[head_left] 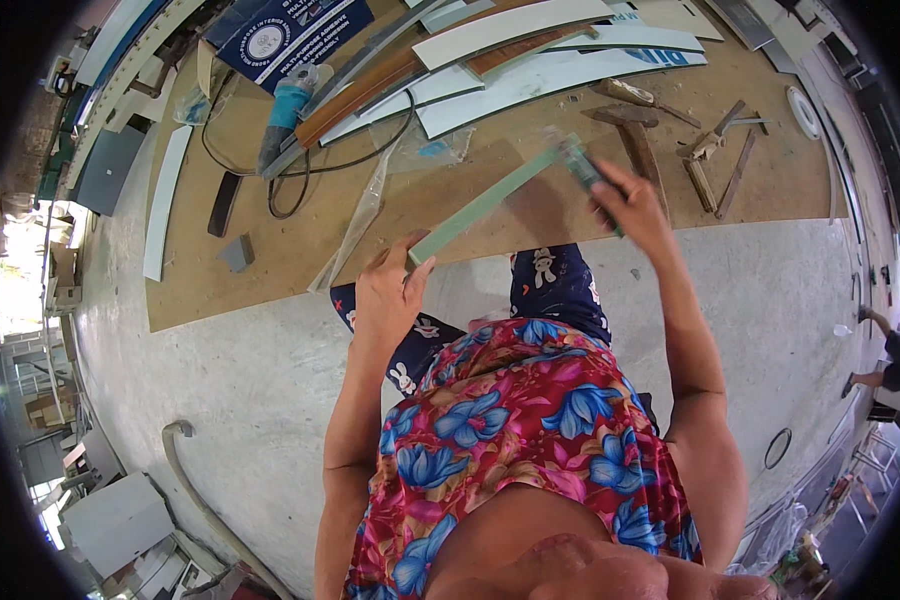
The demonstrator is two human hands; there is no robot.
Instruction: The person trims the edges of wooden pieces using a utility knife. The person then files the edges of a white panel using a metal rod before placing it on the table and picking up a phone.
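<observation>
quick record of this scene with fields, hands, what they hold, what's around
setting: workshop floor, brown board laid on concrete
left hand: left hand grips the near end of a long pale green strip
right hand: right hand holds a blurred green tool against the strip's far end
strip: raised above the board, slanting away to the right
nearby: angle grinder with black cable, white panels, wood offcuts, clear plastic wrap
</observation>
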